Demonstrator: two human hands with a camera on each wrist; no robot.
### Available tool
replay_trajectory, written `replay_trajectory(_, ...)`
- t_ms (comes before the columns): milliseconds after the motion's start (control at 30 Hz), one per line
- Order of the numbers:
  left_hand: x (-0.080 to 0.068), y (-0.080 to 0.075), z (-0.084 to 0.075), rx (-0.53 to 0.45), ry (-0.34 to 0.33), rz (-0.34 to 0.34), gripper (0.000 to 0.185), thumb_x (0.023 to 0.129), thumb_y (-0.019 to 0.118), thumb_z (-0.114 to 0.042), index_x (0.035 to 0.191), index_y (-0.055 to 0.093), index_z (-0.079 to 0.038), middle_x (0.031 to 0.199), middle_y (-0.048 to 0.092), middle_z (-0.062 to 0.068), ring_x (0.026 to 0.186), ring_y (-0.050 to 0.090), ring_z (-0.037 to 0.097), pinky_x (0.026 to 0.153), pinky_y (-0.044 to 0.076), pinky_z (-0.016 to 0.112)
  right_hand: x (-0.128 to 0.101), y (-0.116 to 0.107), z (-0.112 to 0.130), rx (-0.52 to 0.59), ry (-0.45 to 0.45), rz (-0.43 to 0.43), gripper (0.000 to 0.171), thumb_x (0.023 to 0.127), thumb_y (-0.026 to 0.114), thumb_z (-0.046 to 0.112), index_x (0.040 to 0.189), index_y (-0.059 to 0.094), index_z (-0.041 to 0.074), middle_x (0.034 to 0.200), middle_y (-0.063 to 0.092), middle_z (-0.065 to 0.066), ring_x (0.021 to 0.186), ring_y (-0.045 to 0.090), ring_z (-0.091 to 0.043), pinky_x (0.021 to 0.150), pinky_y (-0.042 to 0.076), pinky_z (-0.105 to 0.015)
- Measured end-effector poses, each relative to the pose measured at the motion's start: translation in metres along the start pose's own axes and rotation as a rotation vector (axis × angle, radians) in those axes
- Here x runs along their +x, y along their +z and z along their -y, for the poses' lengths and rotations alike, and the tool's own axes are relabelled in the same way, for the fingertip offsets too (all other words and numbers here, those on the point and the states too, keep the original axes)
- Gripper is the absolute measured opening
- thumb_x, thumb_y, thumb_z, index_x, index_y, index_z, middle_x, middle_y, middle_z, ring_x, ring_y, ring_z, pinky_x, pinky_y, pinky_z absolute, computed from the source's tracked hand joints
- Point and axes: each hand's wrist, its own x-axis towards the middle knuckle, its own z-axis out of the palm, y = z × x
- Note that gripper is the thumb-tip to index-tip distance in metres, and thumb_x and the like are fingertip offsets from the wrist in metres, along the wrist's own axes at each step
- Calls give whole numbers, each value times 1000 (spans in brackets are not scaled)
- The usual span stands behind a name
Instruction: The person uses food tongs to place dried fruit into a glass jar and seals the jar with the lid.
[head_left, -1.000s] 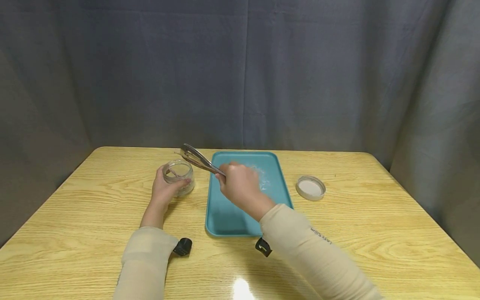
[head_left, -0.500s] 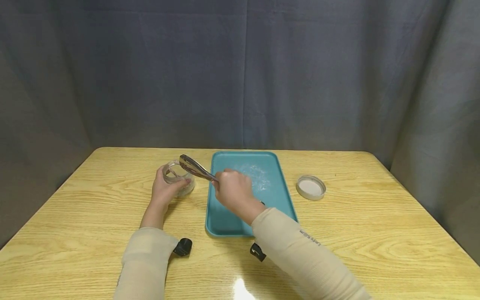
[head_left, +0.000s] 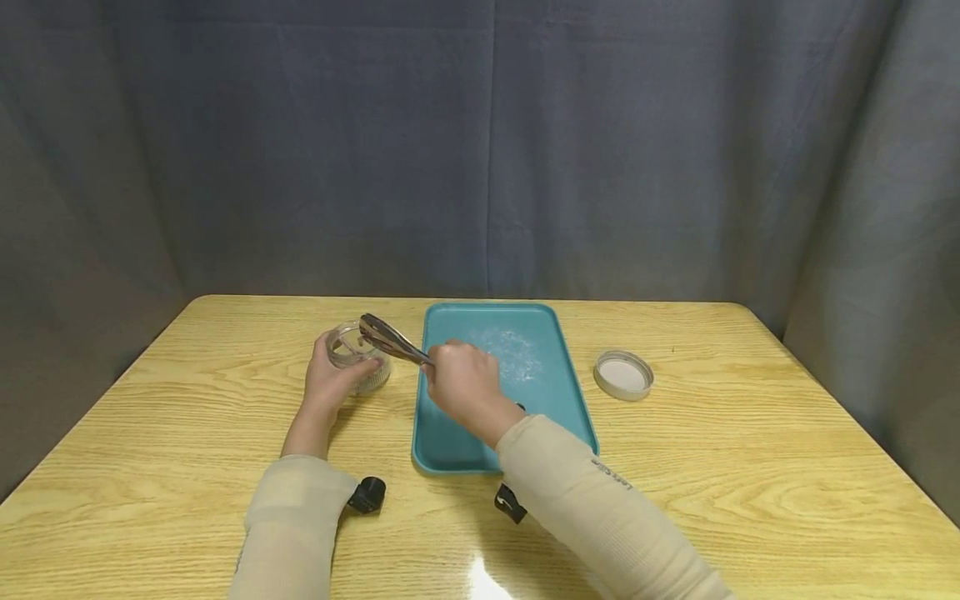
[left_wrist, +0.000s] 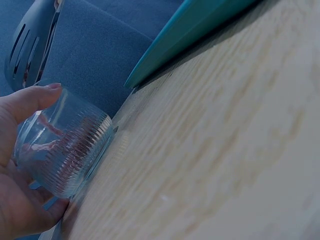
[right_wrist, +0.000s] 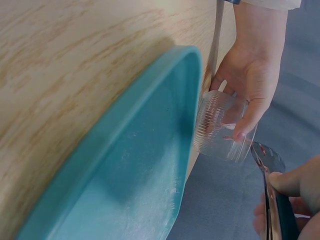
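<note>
My left hand (head_left: 327,385) grips a clear ribbed glass jar (head_left: 372,378) standing on the table left of the tray. The thumb and fingers wrap its sides. Pinkish, strip-like pieces show through the glass of the jar (left_wrist: 75,155) in the left wrist view. With my right hand (head_left: 467,385) I hold metal tongs (head_left: 396,340), their slotted heads angled over the jar's open mouth. In the right wrist view, the tips of the tongs (right_wrist: 267,157) are right at the rim, and a thin pinkish piece shows beside them.
A teal tray (head_left: 457,454) lies beneath my right forearm and hand, with white powdery residue across its middle. A round lid (head_left: 624,376) rests to the tray's right. Behind the wooden table (head_left: 750,467) hangs a dark grey curtain (head_left: 480,150).
My right hand has brought the tongs down and slightly left to the jar's mouth, and their heads have drawn closer together. My left hand and the jar have stayed put.
</note>
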Motion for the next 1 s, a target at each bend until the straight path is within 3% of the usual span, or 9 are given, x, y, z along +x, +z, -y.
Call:
replay_trajectory(300, 1, 0, 1, -7, 3, 9, 89, 71, 71, -18, 137, 12, -11, 138, 18, 12, 114, 34, 30, 92, 31, 38, 5, 0, 3, -19, 17, 14, 22, 85, 54, 29, 67, 61, 17, 60, 49, 5, 55, 50, -15, 45, 39, -32)
replay_trajectory(767, 0, 0, 1, -7, -2, -1, 88, 71, 71, -19, 137, 14, -11, 138, 19, 10, 118, 27, 30, 95, 26, 41, 5, -6, 7, 4, 40, 55, 20, 84, 54, 34, 83, 64, 17, 66, 48, 5, 58, 49, -14, 49, 41, -32)
replay_trajectory(1000, 3, 0, 1, 9, -12, -7, 88, 70, 71, -20, 137, 14, -12, 138, 19, 10, 119, 26, 30, 95, 26, 40, 5, -14, 3, 20, 59, 25, 27, 84, 53, 37, 95, 64, 15, 69, 48, 3, 59, 47, -13, 49, 41, -33)
